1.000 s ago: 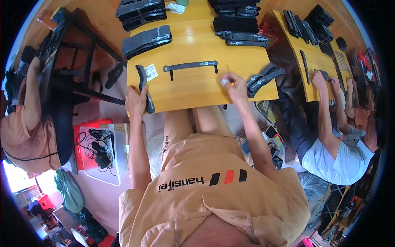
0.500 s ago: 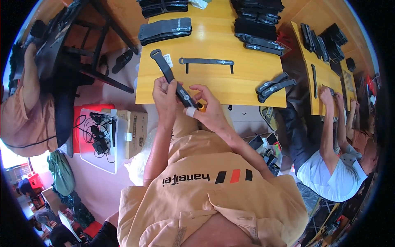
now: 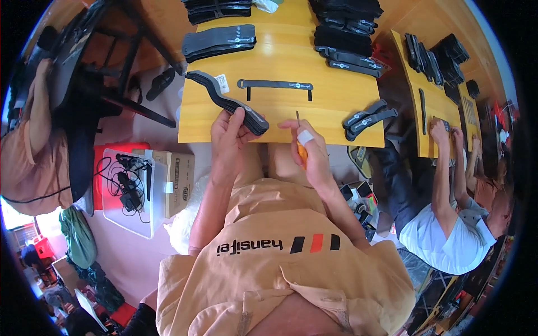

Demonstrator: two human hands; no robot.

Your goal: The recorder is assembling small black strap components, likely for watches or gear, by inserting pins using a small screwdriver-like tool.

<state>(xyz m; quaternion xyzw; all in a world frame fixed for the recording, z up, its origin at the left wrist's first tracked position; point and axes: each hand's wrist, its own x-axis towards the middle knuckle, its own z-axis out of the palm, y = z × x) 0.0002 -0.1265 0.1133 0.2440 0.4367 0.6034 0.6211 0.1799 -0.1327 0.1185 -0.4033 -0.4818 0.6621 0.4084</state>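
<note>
Left hand (image 3: pixel 227 137) grips a black strap (image 3: pixel 227 102) at the near table (image 3: pixel 280 67) edge. Right hand (image 3: pixel 308 147) clenches a thin tool (image 3: pixel 298 124). Working the strap end; next likely needs careful tool alignment.

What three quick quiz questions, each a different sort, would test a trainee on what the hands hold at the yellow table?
1. True or false: the left hand holds the long black curved piece at the near edge of the yellow table.
2. Multiple choice: the right hand holds A) a pair of scissors, B) a thin tool with an orange handle, C) a cardboard box.
3. Short answer: what lies flat on the table just beyond both hands?

Key: 1 true. 2 B. 3 A flat black strap with two short side tabs, untouched by either hand.
</note>
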